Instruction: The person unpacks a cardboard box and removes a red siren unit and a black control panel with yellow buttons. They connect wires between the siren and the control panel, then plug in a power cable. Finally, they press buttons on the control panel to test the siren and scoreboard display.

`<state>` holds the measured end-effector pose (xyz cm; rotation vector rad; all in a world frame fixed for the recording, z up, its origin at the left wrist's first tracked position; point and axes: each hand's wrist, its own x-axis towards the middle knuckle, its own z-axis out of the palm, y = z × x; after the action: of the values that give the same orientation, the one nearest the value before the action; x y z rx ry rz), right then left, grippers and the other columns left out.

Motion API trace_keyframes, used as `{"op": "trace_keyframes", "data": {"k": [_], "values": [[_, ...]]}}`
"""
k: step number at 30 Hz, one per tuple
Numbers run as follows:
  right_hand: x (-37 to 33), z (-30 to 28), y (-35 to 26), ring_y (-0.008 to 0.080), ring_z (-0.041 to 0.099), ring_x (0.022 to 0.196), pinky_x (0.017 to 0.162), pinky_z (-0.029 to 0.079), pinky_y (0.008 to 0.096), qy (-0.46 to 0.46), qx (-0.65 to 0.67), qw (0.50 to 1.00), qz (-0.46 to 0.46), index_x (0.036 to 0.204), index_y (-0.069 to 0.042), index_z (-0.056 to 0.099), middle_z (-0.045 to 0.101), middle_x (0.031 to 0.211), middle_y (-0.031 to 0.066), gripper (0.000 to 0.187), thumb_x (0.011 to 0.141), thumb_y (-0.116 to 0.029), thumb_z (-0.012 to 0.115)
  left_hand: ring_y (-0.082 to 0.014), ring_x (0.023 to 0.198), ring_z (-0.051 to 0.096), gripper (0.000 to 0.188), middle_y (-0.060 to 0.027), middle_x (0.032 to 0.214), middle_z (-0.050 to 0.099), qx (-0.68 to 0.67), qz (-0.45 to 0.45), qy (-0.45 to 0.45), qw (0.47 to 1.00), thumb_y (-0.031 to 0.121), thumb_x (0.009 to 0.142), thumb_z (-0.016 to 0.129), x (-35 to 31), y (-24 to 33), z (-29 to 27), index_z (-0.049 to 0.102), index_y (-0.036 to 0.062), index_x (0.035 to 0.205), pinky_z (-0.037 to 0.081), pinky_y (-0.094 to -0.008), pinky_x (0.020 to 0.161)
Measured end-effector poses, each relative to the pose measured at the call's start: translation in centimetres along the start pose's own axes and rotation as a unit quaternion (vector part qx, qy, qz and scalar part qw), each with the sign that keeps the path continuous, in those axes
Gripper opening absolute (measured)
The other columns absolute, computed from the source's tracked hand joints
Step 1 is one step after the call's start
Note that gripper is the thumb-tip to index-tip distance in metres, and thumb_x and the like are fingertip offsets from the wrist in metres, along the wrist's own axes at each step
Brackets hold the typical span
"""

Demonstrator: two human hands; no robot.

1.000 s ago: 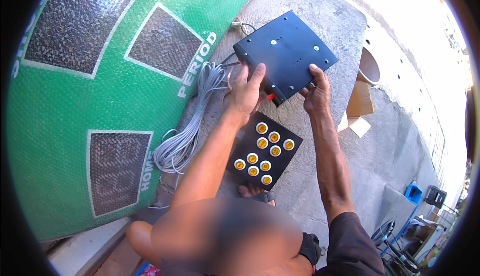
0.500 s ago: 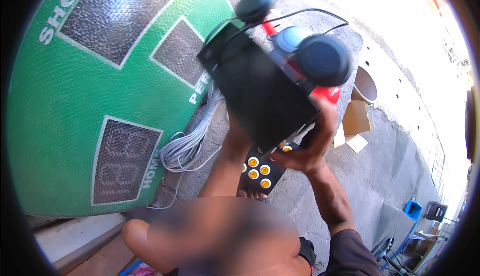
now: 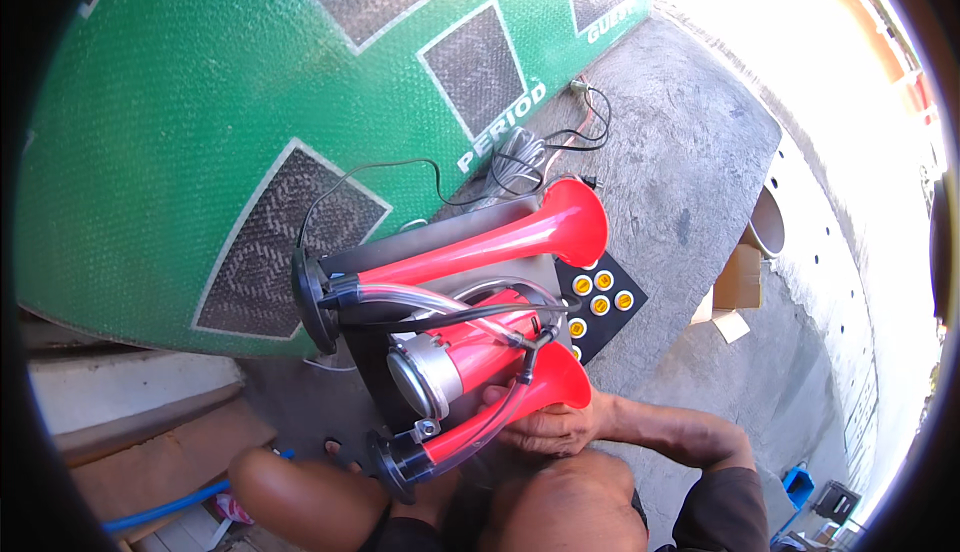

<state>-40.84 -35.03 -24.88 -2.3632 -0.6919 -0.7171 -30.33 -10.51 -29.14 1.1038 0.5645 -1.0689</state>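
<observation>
Two red trumpet air horns (image 3: 470, 252) and a red and silver air compressor (image 3: 425, 372) are mounted on a black box (image 3: 375, 367). Clear tubes and a black cable run between them. The whole unit is tilted across my lap. My right hand (image 3: 555, 430) is closed on the unit's near edge, just under the smaller-looking near horn (image 3: 545, 384), which hides part of the fingers. No part of my left hand shows. Beyond the box, partly covered by it, lies a black button panel (image 3: 622, 277) with yellow round buttons in white rings.
A large green scoreboard (image 3: 130, 182) with dark display windows leans along the left. Coiled grey cable (image 3: 518, 160) lies against its lower edge on the concrete slab (image 3: 690, 132). An open cardboard box (image 3: 738, 277) and a round pipe (image 3: 768, 222) are at the right.
The box has come down toward my lap and turned, so the horns and compressor now face up. My left hand has gone out of sight. The view has shifted.
</observation>
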Motion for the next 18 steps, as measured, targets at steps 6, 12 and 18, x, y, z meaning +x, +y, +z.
{"op": "trace_keyframes", "data": {"k": [6,12,18], "values": [[-2.9,-0.5,0.7,0.0315,0.06,0.127,0.103,0.053,0.045,-0.095,0.11,0.989,-0.026,0.114,-0.004,0.073,0.06,0.139,0.0141,0.03,0.087,-0.011,0.065,-0.0344,0.133,0.051,0.115,-0.0211,0.147,0.05,0.007,0.0,0.037,0.999,0.093,0.084,0.031,0.2,-0.1,-3.4,0.037,0.002,0.154,0.035,-0.0499,0.116],[-8.4,-4.1,4.7,0.0315,0.073,0.098,0.085,0.06,0.0394,0.095,-0.1,0.947,0.29,0.099,-0.003,0.072,0.072,0.11,0.0143,0.02,0.08,-0.007,0.075,-0.0349,0.134,0.051,0.114,-0.0214,0.148,0.049,0.1,-0.004,0.006,0.995,0.092,0.085,0.031,4.0,4.5,-0.9,0.036,0.0018,0.155,0.035,-0.0503,0.117],[-8.1,-3.1,8.2,0.0202,0.066,0.109,0.094,0.053,0.0356,0.228,0.385,0.679,0.582,0.135,-0.001,0.059,0.07,0.117,0.0124,0.044,0.101,-0.03,0.063,-0.0353,0.136,0.05,0.112,-0.0218,0.149,0.048,0.201,-0.025,-0.015,0.979,0.091,0.086,0.031,7.5,9.4,1.5,0.035,0.0017,0.155,0.034,-0.0507,0.118]]}}
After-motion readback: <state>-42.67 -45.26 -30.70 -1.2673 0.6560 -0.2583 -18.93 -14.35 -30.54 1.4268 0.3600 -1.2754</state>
